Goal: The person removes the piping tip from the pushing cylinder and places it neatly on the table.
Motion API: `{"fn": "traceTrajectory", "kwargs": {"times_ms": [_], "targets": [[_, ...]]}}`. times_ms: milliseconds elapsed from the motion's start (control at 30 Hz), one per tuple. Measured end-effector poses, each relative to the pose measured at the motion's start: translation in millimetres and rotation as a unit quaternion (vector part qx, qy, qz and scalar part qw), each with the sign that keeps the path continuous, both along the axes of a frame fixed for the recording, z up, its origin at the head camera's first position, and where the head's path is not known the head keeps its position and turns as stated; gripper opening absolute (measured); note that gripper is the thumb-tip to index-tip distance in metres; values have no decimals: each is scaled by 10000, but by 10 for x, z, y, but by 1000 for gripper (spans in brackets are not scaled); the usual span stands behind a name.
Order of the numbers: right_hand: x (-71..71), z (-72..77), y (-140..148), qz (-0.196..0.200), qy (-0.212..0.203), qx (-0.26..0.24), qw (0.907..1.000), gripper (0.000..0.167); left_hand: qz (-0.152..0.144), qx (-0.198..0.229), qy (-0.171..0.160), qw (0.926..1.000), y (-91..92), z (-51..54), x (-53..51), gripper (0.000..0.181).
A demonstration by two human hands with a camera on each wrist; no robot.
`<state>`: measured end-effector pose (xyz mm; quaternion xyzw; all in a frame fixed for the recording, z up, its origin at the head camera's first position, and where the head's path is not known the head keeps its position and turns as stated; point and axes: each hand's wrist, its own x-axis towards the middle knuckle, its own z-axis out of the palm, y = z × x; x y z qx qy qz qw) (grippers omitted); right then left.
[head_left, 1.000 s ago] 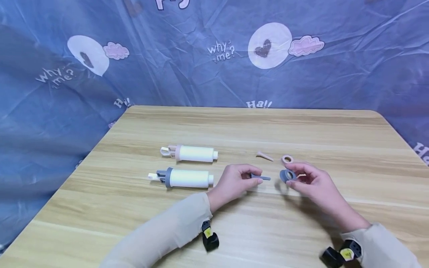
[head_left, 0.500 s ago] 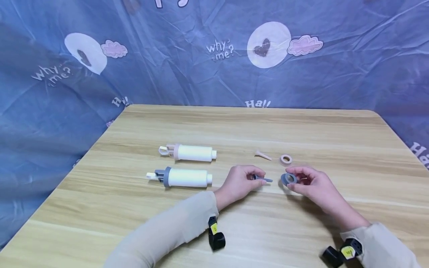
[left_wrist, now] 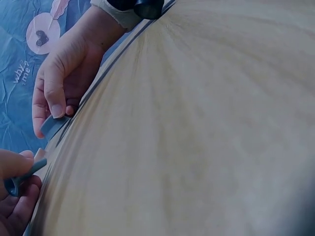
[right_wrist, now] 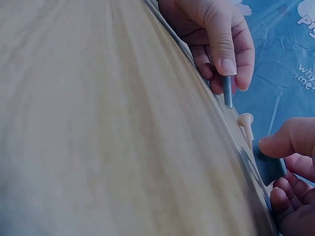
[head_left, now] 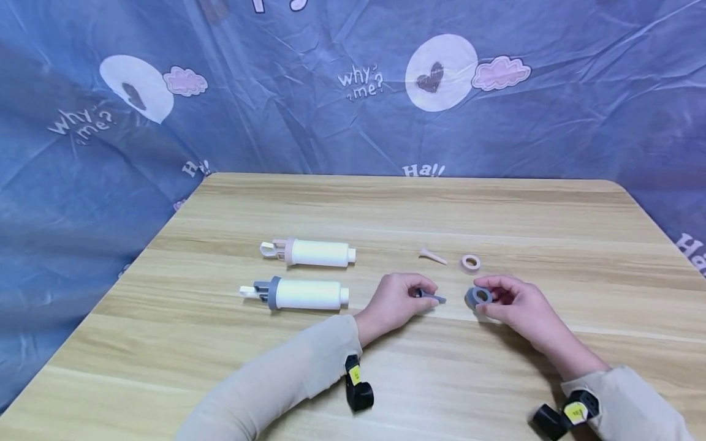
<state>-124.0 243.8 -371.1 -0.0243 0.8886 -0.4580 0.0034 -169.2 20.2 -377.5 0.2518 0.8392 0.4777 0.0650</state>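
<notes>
My left hand [head_left: 393, 301] pinches a small blue-grey funnel-ended pin [head_left: 438, 299] between thumb and fingers; its thin stem points right, toward the other hand. In the left wrist view the pin [left_wrist: 34, 168] shows a round hollow end near the fingers. A short blue-grey ring [head_left: 478, 297] is held at its edges by the thumb and fingers of my right hand [head_left: 524, 309], low over the table. The ring and the pin are apart, with a small gap between them. In the right wrist view the ring [right_wrist: 270, 168] is partly covered by the thumb.
Behind the hands lie a pale pink pin [head_left: 433, 256] and a pale pink ring [head_left: 470, 263]. To the left, two white cylinders lie on their sides, one with a pink collar [head_left: 320, 252], one with a blue-grey collar [head_left: 309, 294]. A patterned blue cloth [head_left: 309, 92] hangs behind the wooden table [head_left: 386, 214].
My left hand has shifted a little to the right with the pin. The ring in my right hand has come slightly lower and right, and its hole has tilted. Both grips stay.
</notes>
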Motion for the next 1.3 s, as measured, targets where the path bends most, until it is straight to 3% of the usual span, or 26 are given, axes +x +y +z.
{"fn": "traceTrajectory", "kwargs": {"times_ms": [333,700,1000,1300], "targets": [[-17,-8,-5,82,-97,38,9999,44,-360,-741,554,9951,-15,46,15,19],[-22,3,15,64,-157,144,9998,45,-379,-1775,1248,9754,-4,88,34,26],[-17,17,6,94,-165,80,9998,45,-184,-1659,1454,9752,20,55,76,22],[-34,51,15,130,-294,148,9994,46,-100,-1589,1429,9769,29,28,92,20]]}}
